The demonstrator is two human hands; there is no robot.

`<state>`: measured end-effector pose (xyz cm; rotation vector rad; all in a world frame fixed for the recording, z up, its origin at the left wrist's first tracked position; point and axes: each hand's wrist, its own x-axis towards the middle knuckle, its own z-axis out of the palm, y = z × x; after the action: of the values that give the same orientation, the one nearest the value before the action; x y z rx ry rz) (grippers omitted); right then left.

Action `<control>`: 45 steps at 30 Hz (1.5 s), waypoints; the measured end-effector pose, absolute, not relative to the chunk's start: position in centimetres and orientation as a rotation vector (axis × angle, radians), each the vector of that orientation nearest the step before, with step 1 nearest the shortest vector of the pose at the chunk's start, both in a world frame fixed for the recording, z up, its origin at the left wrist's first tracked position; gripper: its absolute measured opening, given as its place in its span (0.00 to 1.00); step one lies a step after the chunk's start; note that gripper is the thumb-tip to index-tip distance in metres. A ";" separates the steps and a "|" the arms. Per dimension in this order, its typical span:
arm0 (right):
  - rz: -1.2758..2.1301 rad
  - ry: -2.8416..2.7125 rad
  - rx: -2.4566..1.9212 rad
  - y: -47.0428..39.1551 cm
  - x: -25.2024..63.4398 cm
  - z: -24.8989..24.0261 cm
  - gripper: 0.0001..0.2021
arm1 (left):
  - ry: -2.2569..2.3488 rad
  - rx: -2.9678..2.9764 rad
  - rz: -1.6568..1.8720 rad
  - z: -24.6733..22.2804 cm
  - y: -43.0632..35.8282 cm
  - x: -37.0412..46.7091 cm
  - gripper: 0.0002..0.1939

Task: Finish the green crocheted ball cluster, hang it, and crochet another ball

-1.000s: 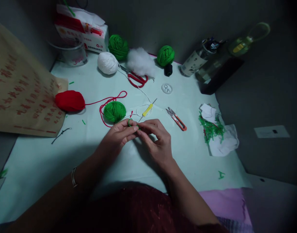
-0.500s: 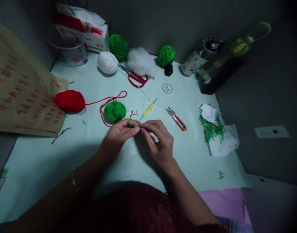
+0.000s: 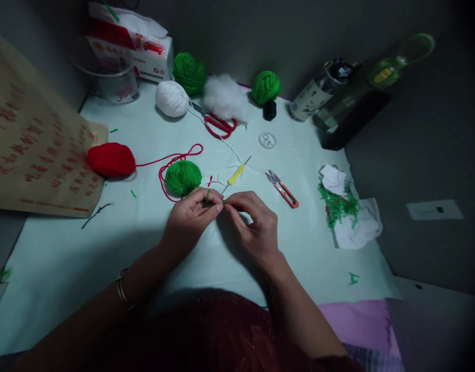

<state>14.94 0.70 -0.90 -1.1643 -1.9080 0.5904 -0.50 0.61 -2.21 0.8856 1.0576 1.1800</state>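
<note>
Green yarn [image 3: 208,195] loops around a finger of my left hand [image 3: 193,214], whose thumb and fingertips pinch the strand. My right hand [image 3: 255,222] meets it fingertip to fingertip, closed on a tiny bit of the same green yarn. Most of that bit is hidden between the fingers. Just beyond my left hand sits a green yarn ball [image 3: 183,177]. A yellow-handled crochet hook [image 3: 236,174] lies past my fingertips, with white thread around it. Orange thread snips [image 3: 282,189] rest to the right of my right hand.
A red yarn ball [image 3: 111,159] lies beside a brown paper bag [image 3: 39,139] at left. Farther back are a white yarn ball [image 3: 172,98], red-handled scissors [image 3: 220,125], white stuffing [image 3: 226,97] and another green ball [image 3: 265,87]. Green yarn scraps [image 3: 341,204] and a bottle [image 3: 353,108] stand right.
Both hands stay nearly in place, fingertips still together on the green yarn. My left wrist and bracelet shift slightly, and the loop on the left finger looks narrower.
</note>
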 end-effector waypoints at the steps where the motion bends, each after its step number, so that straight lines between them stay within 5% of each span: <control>1: 0.605 -1.896 -1.180 0.7 14.9 -0.9 0.06 | 1.061 0.885 1.178 -2.2 0.6 -0.5 0.05; 12: 1.075 -1.483 -1.314 0.9 15.0 -0.6 0.04 | 0.976 0.620 1.102 -2.2 0.6 -0.9 0.06; 45: 0.879 -1.622 -1.280 0.7 14.6 -0.6 0.05 | 0.982 0.649 1.089 -2.2 0.3 -0.6 0.06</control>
<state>14.63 0.72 -0.58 -1.2796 -1.6221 0.8789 -0.62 0.31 -2.24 0.6488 0.9817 1.0886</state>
